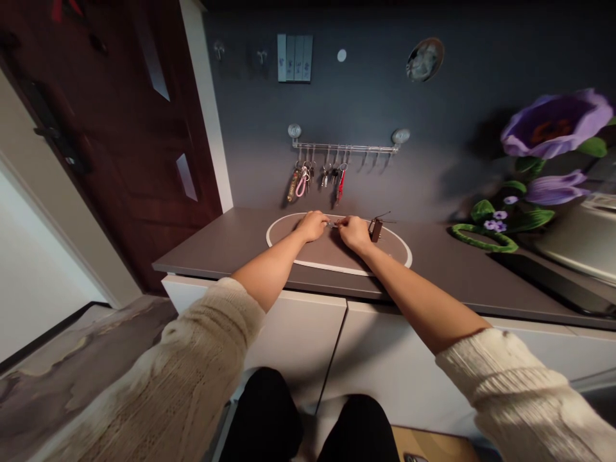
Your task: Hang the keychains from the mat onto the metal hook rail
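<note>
Both hands at work over an oval grey-brown mat with a white rim (322,250), laid on a dark grey-brown, smooth-topped counter (231,240). Left hand (312,226): fingertips drawn together, apparently pinching one side of a small silvery, metal-looking piece (331,224). Right hand (353,232): fingers curled in, thumb side towards the left hand, seemingly clamped on the other side of the same piece. Piece sits between the two sets of fingertips, over the far part of the mat; too small and too covered to identify. Just beside the right hand, on the mat, a small dark-brown upright block with thin dark rods sticking out (376,231); whether hand and block touch, cannot tell. Progress, as judged: mid-handling, the silvery piece in the grip and not yet released. What is left on it cannot be read from this view. Above, on the dark grey wall, a clear-and-silver hook rail (346,148) carries several bunches of metal keys, among them one with a pink looped strap (301,186) and one with a bright red strap (341,186); these hang well apart from both hands, neither hand reaching for them.
</note>
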### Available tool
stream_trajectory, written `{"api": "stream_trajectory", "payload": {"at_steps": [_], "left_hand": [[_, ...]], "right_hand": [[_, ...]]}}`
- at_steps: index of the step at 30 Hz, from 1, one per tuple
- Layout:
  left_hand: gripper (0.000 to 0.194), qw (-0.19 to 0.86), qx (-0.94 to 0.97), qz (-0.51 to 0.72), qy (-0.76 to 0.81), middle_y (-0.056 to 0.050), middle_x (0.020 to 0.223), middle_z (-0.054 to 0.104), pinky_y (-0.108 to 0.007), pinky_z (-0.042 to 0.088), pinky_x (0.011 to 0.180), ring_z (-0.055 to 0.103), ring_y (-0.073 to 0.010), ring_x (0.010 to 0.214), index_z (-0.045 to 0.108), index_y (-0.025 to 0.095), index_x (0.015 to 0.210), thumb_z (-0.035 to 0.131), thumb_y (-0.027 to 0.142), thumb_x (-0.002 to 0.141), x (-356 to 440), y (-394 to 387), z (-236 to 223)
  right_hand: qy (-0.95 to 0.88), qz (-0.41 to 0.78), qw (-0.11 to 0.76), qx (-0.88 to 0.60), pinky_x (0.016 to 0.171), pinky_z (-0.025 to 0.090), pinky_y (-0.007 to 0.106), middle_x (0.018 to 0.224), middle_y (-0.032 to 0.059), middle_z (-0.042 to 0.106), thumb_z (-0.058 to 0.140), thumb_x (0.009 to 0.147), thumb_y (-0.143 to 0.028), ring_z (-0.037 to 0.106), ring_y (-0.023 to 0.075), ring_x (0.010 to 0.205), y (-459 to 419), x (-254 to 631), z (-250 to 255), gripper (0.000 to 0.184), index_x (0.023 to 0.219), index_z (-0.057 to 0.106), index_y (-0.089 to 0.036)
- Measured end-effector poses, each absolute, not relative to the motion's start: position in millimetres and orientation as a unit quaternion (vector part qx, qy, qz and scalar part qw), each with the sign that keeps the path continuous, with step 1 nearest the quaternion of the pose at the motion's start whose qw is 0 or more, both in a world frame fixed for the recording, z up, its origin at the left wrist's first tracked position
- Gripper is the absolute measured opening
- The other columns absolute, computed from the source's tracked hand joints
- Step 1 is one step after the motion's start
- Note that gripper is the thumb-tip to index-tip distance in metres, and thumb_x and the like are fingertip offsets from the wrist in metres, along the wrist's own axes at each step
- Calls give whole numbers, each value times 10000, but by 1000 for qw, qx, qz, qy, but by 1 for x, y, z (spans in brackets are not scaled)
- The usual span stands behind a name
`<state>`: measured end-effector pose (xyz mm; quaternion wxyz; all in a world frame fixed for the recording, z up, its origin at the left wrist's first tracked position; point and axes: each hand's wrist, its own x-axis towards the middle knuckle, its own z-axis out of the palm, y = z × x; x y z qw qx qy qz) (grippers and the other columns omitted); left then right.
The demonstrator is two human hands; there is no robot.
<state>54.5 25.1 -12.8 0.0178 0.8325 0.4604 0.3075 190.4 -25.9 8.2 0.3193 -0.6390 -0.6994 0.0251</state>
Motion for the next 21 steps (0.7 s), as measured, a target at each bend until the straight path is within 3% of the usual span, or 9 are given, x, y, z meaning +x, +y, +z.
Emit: {"api": "stream_trajectory", "payload": {"at_steps": [7,21], "left_hand": [[229,20,816,330,474,-58,954,648,-266,409,867,553,-156,912,683,174,885,475,186,790,55,11,-2],[166,56,758,432,486,-47,843,646,-252,429,797,565,-128,805,639,146,828,506,89,745,57,15,-3]], "right_hand": [[-694,24,318,-646,788,407,216,942,130,676,464,765,-142,610,190,912,-26,190,9,249,868,689,-114],[-696,30,326,-639,770,402,210,918,124,678,463,774,-167,609,174,875,-26,191,8,240,853,684,-120]]}}
